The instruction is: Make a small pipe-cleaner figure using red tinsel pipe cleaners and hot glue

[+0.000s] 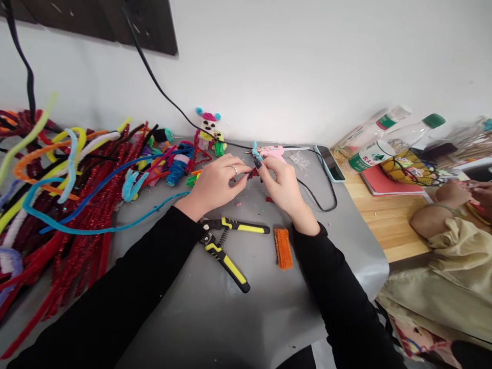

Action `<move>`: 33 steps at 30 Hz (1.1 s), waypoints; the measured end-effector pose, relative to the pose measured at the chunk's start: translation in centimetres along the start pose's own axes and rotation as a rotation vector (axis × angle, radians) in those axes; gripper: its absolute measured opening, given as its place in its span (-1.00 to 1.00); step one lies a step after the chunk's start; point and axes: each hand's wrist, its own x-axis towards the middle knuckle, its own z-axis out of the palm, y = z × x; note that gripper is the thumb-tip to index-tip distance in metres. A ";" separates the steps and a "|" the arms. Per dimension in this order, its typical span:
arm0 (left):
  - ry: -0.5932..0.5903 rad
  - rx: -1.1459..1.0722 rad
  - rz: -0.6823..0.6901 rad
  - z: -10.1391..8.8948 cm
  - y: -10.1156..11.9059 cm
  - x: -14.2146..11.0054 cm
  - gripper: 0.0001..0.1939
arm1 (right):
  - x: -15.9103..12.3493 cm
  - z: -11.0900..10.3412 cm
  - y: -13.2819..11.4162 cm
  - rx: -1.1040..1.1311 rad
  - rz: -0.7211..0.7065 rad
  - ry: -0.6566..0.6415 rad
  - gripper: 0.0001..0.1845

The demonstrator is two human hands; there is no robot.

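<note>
My left hand (pixel 217 182) and my right hand (pixel 284 187) meet above the grey-covered table, both with fingers pinched together. Between the fingertips is a small dark red, glittery piece of pipe cleaner (pixel 253 174), mostly hidden by the fingers. Just behind the right fingers lie a pale blue fuzzy piece (pixel 254 148) and a pink object (pixel 272 151). Below the hands, yellow-and-black wire pliers (pixel 230 261) rest with their handles spread, their head near the left cuff. A folded orange pipe cleaner bundle (pixel 283 249) lies by my right sleeve.
Many coloured pipe cleaners (pixel 82 225) pile up on the left. Pipe-cleaner figures (pixel 208 128) stand by the wall. A black cable (pixel 330 207) curves near a phone (pixel 329 163). Bottles (pixel 369 156) and a red notebook (pixel 390 182) are at right, beside another person's hands (pixel 457 192).
</note>
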 end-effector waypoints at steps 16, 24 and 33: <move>0.020 -0.018 -0.079 0.0 0.2 0.1 -0.79 | -0.1 0.1 0.1 -0.028 -0.011 -0.062 -0.63; 0.072 -0.174 -0.272 -0.3 0.5 0.4 -0.82 | -0.1 0.0 0.0 -0.002 -0.018 -0.062 -0.66; 0.078 -0.158 -0.212 -0.3 0.3 0.3 -0.77 | 0.0 0.0 0.2 -0.006 0.011 0.005 -0.61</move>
